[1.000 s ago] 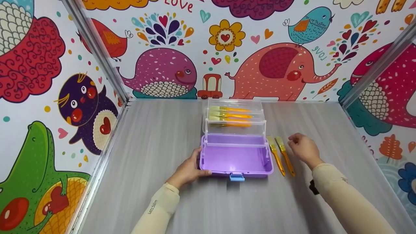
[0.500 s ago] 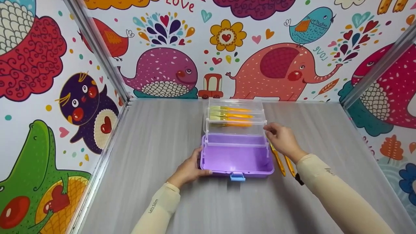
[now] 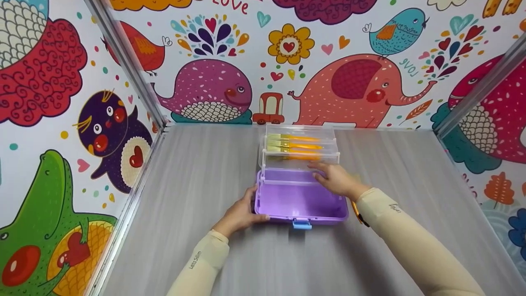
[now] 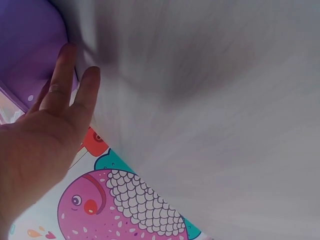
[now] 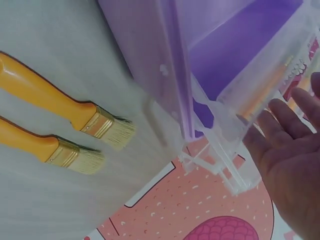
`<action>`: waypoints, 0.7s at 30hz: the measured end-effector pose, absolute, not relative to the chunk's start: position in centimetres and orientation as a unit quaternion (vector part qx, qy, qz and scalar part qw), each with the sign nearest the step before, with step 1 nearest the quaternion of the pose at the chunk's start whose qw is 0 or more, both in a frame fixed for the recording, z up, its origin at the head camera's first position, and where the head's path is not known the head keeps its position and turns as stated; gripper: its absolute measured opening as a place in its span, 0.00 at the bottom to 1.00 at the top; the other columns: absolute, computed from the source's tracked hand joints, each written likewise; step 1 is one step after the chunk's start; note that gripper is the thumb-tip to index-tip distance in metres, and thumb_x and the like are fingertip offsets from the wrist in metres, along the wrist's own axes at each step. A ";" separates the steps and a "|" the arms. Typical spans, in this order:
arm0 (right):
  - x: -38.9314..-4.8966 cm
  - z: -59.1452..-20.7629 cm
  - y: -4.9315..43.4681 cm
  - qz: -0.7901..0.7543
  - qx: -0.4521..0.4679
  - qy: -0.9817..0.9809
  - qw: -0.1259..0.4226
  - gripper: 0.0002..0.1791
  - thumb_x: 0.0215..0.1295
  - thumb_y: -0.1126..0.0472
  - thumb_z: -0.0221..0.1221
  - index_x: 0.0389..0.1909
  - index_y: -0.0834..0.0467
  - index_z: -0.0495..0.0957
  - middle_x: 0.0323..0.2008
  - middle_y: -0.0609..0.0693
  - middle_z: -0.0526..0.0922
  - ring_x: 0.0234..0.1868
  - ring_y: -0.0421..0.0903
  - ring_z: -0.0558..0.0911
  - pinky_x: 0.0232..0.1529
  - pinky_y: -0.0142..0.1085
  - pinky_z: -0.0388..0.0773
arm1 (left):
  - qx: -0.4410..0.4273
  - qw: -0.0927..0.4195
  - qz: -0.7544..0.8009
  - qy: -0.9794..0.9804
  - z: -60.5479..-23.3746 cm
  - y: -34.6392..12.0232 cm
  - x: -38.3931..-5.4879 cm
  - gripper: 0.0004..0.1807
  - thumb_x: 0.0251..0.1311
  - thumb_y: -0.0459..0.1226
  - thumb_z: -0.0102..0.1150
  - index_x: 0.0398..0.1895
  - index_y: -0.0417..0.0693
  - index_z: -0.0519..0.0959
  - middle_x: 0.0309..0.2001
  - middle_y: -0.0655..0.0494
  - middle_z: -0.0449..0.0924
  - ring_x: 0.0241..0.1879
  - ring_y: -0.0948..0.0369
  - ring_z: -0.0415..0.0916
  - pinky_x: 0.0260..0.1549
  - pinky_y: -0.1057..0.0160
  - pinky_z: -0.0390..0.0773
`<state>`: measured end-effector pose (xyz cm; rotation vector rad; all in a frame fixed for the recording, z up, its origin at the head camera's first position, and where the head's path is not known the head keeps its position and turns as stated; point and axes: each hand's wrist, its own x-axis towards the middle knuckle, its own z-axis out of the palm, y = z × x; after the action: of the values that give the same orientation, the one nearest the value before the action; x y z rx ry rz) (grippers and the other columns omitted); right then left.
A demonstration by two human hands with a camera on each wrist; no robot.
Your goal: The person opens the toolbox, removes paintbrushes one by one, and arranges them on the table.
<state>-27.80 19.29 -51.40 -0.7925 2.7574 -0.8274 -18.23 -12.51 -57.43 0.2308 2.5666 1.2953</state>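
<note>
A purple box (image 3: 302, 201) with a blue latch (image 3: 302, 224) stands unlidded on the table, its clear trays (image 3: 302, 163) raised towards the back. Against its left front corner rests my left hand (image 3: 240, 211), thumb along the front and straight fingers by the side wall. My right hand (image 3: 339, 179) reaches over the right side of the box, fingers extended at the clear tray and holding nothing. Several paintbrushes (image 3: 302, 146) with orange handles lie in the trays. Two more paintbrushes (image 5: 40, 90) lie right of the box, mostly hidden by my right arm in the head view.
The grey wood-look table (image 3: 197, 164) ends at a back wall (image 3: 230, 24) printed with cartoon animals. Metal posts (image 3: 127, 61) edge the left and right corners. A printed side panel (image 3: 61, 164) borders the left.
My right hand has moved left from beside the loose paintbrushes to over the box at the clear tray, its fingers straightening. My left hand stays at the box corner.
</note>
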 end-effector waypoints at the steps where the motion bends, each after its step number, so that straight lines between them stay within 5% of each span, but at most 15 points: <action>1: -27.9 -51.5 19.2 -0.272 -0.267 0.921 0.081 0.23 0.74 0.60 0.56 0.67 0.61 0.73 0.67 0.59 0.71 0.66 0.58 0.71 0.65 0.54 0.66 | 0.079 0.129 0.445 0.883 -57.4 -12.5 -18.2 0.57 0.46 0.49 0.79 0.77 0.51 0.53 0.64 0.35 0.71 0.60 0.43 0.71 0.59 0.43 0.68; 7: -28.2 -52.1 18.5 -0.227 -0.262 0.931 0.111 0.30 0.77 0.45 0.49 0.73 0.56 0.65 0.76 0.59 0.56 0.75 0.60 0.55 0.70 0.56 0.53 | 0.070 0.132 0.442 0.884 -57.3 -12.5 -18.1 0.58 0.46 0.50 0.79 0.77 0.51 0.53 0.63 0.33 0.71 0.60 0.42 0.71 0.60 0.43 0.68; 12: -28.3 -52.3 18.4 -0.205 -0.246 0.939 0.124 0.35 0.76 0.39 0.45 0.76 0.53 0.59 0.77 0.58 0.53 0.76 0.62 0.49 0.71 0.58 0.48 | 0.068 0.132 0.441 0.885 -57.2 -12.3 -18.1 0.58 0.46 0.50 0.79 0.77 0.52 0.53 0.64 0.33 0.71 0.61 0.42 0.71 0.60 0.43 0.68; 21: -28.5 -52.1 18.3 -0.191 -0.266 0.940 0.098 0.33 0.76 0.43 0.49 0.72 0.59 0.66 0.74 0.61 0.60 0.73 0.62 0.58 0.68 0.58 0.58 | 0.083 0.130 0.446 0.882 -57.1 -12.5 -18.1 0.57 0.48 0.48 0.78 0.77 0.48 0.52 0.66 0.35 0.69 0.62 0.43 0.69 0.61 0.43 0.67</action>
<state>-28.47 18.27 -52.10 -0.7884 2.7814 -0.5667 -18.13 -12.51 -57.12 0.2426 2.5616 1.2967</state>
